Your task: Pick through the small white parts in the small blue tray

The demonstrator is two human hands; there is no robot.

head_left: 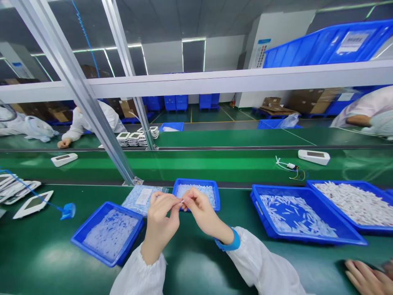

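Both my hands meet in the middle of the view, above the near edge of a small blue tray point(217, 196) filled with small pale pieces. My left hand point(163, 217) pinches with thumb and fingertips at a tiny whitish piece point(182, 201). From the other side my right hand point(201, 209), with a blue band point(229, 241) at its wrist, pinches at the same piece. The piece is too small to name, and fingers cover most of it. Left of my left hand stands a blue tray point(123, 256) of small translucent pieces. Behind it lies a clear bag point(143, 198) of pale parts.
On the right are a blue tray point(264, 229) with white strips and another tray point(374, 229) of white pieces. A metal post point(101, 119) rises ahead. White devices point(313, 157) lie on the green belt point(199, 164). Another person's hand point(367, 276) rests at lower right.
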